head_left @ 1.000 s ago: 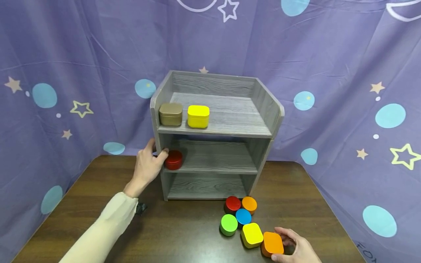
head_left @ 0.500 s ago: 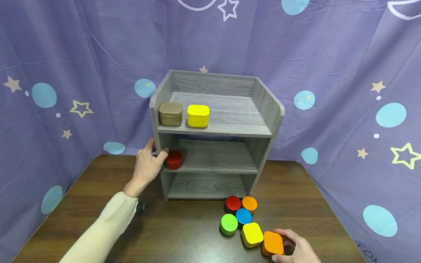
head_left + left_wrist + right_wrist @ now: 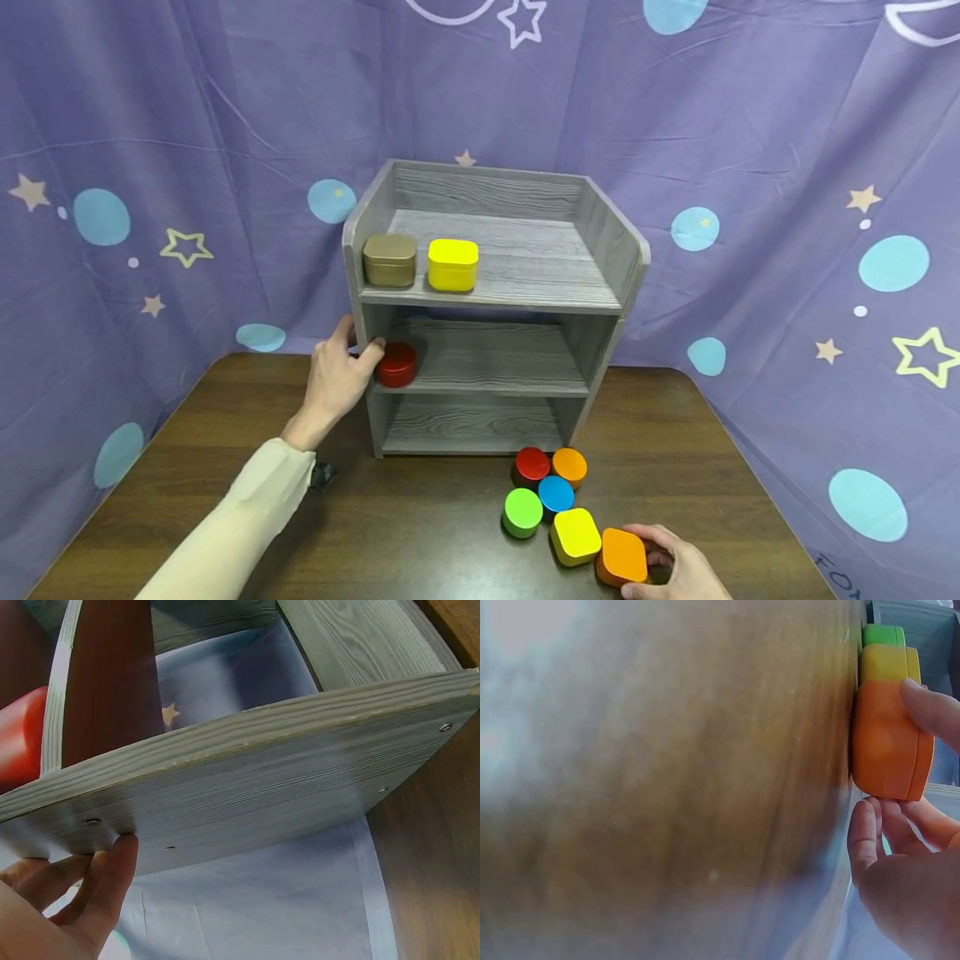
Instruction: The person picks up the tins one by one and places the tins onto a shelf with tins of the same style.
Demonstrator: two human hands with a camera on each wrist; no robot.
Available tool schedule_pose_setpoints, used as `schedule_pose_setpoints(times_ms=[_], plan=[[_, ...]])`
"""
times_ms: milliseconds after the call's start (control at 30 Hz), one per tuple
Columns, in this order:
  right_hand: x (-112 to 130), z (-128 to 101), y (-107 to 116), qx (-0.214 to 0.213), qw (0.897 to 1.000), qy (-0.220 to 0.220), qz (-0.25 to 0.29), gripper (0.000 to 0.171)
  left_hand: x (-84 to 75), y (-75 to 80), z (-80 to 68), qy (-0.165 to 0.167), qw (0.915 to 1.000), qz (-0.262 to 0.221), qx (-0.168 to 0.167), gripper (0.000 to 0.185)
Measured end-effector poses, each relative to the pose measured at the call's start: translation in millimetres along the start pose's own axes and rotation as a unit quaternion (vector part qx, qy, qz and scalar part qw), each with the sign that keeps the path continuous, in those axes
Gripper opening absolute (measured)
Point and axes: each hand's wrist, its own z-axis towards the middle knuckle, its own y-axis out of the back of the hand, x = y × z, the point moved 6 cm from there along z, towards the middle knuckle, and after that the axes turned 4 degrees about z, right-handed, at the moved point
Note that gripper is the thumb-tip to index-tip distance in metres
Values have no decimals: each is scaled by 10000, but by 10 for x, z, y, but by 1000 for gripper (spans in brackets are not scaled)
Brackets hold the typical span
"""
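My left hand (image 3: 336, 377) grips the left side panel of a grey wooden shelf (image 3: 491, 390), thumb at its front edge and fingers on its outer face. In the left wrist view, the fingertips press that panel (image 3: 247, 795). Just right of the thumb, a round red tin (image 3: 396, 365) sits on the middle shelf. At the lower right, my right hand (image 3: 675, 568) holds a square orange tin (image 3: 622, 556) between thumb and fingers. The right wrist view shows this orange tin (image 3: 885, 739) upright on the table. A square yellow tin (image 3: 575, 537) stands beside it.
On the top shelf are a square bronze tin (image 3: 390, 260) and a square yellow tin (image 3: 452, 265). Round green (image 3: 522, 512), blue (image 3: 556, 495), red (image 3: 531, 467) and orange (image 3: 569, 467) tins cluster before the shelf's right front. A patterned curtain (image 3: 750, 125) hangs behind the table (image 3: 420, 525).
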Motion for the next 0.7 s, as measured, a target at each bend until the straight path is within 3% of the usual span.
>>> schedule_pose_setpoints(times_ms=[433,700], plan=[[-4,-13,-14,-84,10000,-3,-1,75,8,-2,-4,-1,10000,-3,12,33],[-34,-30,15,-267,9990,-345,42,74,1,3,-1,-6,10000,22,-25,31]])
